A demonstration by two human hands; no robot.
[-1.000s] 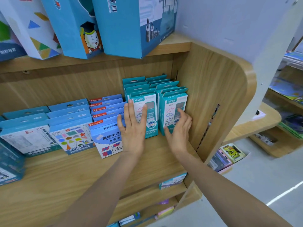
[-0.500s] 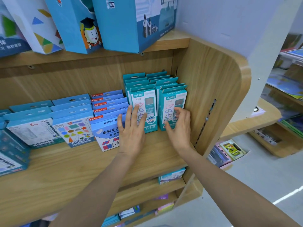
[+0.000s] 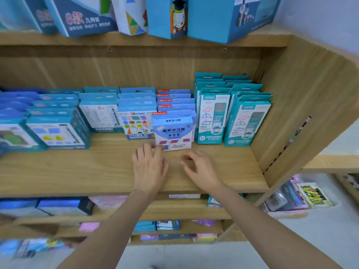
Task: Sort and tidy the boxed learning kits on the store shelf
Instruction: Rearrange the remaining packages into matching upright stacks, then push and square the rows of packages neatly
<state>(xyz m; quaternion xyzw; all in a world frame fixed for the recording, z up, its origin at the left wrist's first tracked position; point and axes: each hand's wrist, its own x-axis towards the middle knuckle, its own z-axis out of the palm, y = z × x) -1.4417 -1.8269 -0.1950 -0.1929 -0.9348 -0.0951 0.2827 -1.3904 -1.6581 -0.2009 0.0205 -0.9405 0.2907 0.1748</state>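
Rows of boxed kits stand on the wooden shelf [image 3: 77,171]. Two rows of tall teal boxes [image 3: 231,119] fill the right end against the side panel. To their left, a light blue and white kit box [image 3: 173,133] stands at the front of its row, further forward than its neighbours. My left hand [image 3: 149,166] hovers over the shelf board just below that box's lower left corner, fingers spread, holding nothing. My right hand [image 3: 200,167] is to its right, fingers loosely curled and empty, apart from the boxes.
More blue kit rows [image 3: 58,121] run leftward along the shelf. Large blue boxes [image 3: 209,16] stand on the shelf above. The wooden side panel [image 3: 303,105] closes the right end. Lower shelves [image 3: 174,210] hold pink and blue packs. Grey floor lies below.
Both hands have come off the teal boxes and moved down and left to the front of the light blue and white kit box. The view has shifted left.
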